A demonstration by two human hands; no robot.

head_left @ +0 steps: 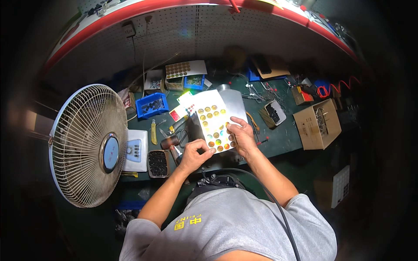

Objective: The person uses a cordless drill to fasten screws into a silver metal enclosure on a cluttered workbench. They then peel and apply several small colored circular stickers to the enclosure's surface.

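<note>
A white sheet of round shiny stickers (213,119) is held over the green workbench (283,139). My right hand (241,135) grips the sheet at its lower right edge, thumb on the stickers. My left hand (194,155) is at the sheet's lower left corner, fingers pinched together at a sticker; whether one is between the fingertips is unclear. A dark device (217,179) with a black cable sits just under my hands near my chest.
A big desk fan (89,145) stands at the left with a white control box (136,150) beside it. A tray of small black parts (158,163), a blue bin (151,105), another sticker sheet (185,69), a yellow knife (153,132) and a cardboard box (317,124) surround the work spot.
</note>
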